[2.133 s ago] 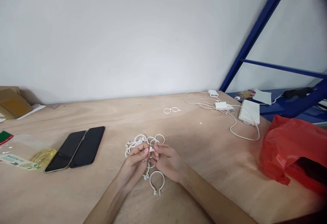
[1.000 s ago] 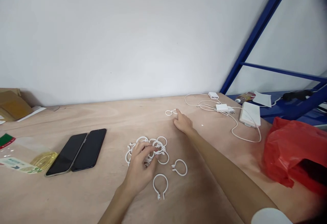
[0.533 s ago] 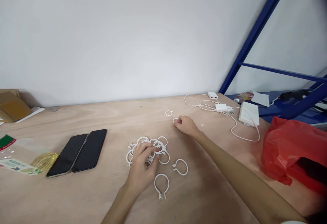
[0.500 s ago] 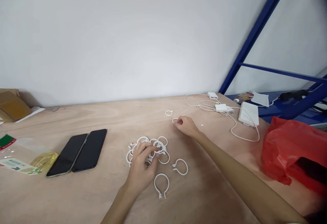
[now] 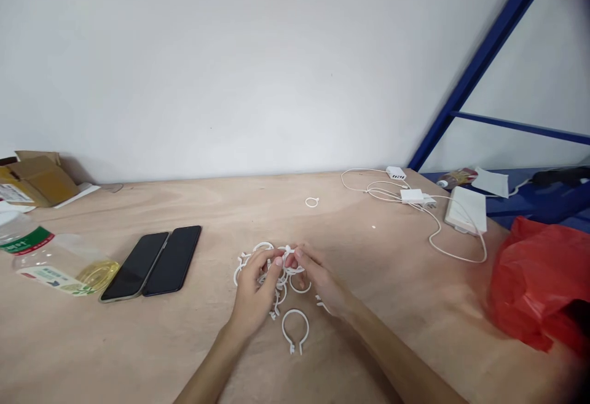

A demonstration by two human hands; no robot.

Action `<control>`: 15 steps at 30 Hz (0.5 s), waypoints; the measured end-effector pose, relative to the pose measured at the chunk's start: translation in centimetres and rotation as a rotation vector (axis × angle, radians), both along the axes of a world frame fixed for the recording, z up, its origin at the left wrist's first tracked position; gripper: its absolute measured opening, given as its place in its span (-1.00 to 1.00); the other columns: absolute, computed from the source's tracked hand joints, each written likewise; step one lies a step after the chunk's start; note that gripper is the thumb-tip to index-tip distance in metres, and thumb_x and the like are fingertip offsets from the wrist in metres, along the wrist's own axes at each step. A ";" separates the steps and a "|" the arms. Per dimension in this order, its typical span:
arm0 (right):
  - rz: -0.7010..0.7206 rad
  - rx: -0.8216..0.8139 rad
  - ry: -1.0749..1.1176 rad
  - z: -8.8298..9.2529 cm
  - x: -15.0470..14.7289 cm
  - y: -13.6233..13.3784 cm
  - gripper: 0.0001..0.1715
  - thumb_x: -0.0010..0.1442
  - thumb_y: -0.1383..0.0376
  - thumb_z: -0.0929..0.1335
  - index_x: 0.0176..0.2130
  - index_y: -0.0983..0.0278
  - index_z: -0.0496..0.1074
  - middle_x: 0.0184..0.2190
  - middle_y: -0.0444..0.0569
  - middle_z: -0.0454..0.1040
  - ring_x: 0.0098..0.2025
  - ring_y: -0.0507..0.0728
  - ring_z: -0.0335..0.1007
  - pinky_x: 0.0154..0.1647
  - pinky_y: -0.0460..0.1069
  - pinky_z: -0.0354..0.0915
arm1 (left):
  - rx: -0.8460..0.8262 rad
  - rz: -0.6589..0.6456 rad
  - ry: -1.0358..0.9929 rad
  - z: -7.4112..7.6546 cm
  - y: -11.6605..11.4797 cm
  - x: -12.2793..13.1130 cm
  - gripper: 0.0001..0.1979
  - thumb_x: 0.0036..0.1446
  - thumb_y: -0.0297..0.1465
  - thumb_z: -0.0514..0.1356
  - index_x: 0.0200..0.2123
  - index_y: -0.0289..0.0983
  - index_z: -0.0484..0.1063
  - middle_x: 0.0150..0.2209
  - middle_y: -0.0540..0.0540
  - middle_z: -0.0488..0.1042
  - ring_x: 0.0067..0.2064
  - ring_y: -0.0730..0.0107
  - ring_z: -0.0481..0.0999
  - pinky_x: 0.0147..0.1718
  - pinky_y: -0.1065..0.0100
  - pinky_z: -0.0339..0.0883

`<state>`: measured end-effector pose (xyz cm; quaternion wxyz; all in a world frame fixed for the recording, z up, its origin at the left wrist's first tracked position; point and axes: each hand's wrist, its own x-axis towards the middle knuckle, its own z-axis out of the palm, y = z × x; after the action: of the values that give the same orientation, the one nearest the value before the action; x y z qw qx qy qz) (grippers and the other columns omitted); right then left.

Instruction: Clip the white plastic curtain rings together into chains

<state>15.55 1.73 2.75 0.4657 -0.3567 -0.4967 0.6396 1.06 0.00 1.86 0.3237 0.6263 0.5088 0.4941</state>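
Observation:
Several thin white plastic rings, each with a small clasp at its ends, lie in a loose pile (image 5: 263, 246) under and around my hands. Over that pile, my left hand (image 5: 258, 281) is closed, thumb and fingers pinching a white plastic ring (image 5: 289, 249). My right hand (image 5: 325, 278) meets it from the right, its fingers closed on the same ring's clasp end; fingers partly hide the ring. Nearer to me rests an opened ring (image 5: 295, 312), its ends apart. Another ring (image 5: 321, 301) is mostly covered by my right hand. Farther back lies a closed ring (image 5: 312, 202).
Two dark phones (image 5: 136, 265) (image 5: 173, 261) lie side by side at left, near a clear plastic bottle (image 5: 55, 269). A cardboard box (image 5: 43, 176) stands behind. At right are a white cable (image 5: 433, 235), a white box (image 5: 466, 209), a red bag (image 5: 530, 281) and a blue frame (image 5: 483, 53).
My right hand has come back from the far side of the table to my left hand with a ring. One far ring is gone from its place. The view has swung slightly left.

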 end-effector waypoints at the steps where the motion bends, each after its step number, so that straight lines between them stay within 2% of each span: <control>1: 0.011 0.011 0.004 -0.1 0.0 -0.1 -0.54 0.10 -0.05 0.34 -0.50 0.28 0.44 -0.37 -0.09 0.25 -0.43 0.00 0.13 -0.56 -0.11 0.08 | -0.003 -0.017 -0.013 0.0 0.0 0.1 -0.74 0.22 -0.21 0.07 -0.27 -0.25 0.46 -0.26 -0.09 0.49 -0.20 0.31 0.41 -0.21 0.34 0.23; 6: 0.096 -0.043 0.080 -0.3 0.3 -0.4 -0.58 0.08 0.04 0.38 -0.57 0.32 0.41 -0.43 -0.12 0.20 -0.46 -0.03 0.08 -0.55 -0.12 0.03 | -0.072 -0.160 -0.078 0.1 -0.3 0.2 -0.67 0.24 -0.19 0.04 -0.47 -0.27 0.35 -0.45 -0.03 0.37 -0.36 0.39 0.34 -0.33 0.39 0.21; 10: 0.092 -0.183 0.135 0.1 0.7 -0.4 -0.57 0.05 0.03 0.39 -0.55 0.33 0.38 -0.52 -0.13 0.27 -0.55 -0.07 0.06 -0.64 -0.14 -0.08 | -0.110 -0.204 -0.089 0.6 -0.5 0.0 -0.69 0.21 -0.17 0.08 -0.42 -0.28 0.36 -0.44 -0.04 0.37 -0.36 0.39 0.32 -0.32 0.37 0.21; 15: 0.196 -0.240 0.130 0.5 1.1 -0.4 -0.63 0.07 0.09 0.40 -0.52 0.33 0.36 -0.61 -0.15 0.35 -0.68 -0.11 0.05 -0.72 -0.13 -0.22 | -0.296 -0.371 -0.312 1.7 -0.6 -0.4 -0.68 0.16 -0.13 0.13 -0.41 -0.30 0.34 -0.47 -0.05 0.41 -0.40 0.40 0.36 -0.38 0.38 0.23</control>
<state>16.63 1.34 3.23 0.3861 -0.3173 -0.4183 0.7584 0.62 -0.58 3.51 0.5711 0.5709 0.3961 0.4370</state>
